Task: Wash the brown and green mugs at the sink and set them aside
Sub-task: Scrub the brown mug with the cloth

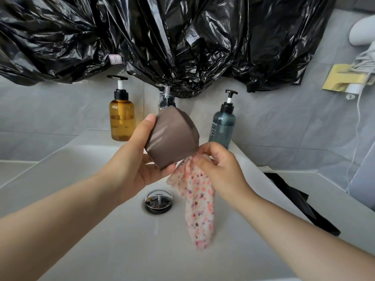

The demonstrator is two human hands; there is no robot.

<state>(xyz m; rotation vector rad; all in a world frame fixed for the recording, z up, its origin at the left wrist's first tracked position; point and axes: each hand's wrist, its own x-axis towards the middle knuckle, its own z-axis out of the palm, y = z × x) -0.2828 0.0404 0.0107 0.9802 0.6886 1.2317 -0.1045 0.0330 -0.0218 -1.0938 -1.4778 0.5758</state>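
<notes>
Over the white sink (85,159), the left hand (133,159) grips the brown mug (172,136) around its wall, thumb on top, while the right hand (219,165) pinches a soft spotted cloth (199,201) at its rim; the mug looks rigid, probably slippery when wet, breakable.

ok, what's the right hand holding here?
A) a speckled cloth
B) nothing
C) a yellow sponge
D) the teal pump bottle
A: the right hand pinches the pink-speckled cloth against the lower edge of the brown mug, which the left hand grips above the sink.
</notes>
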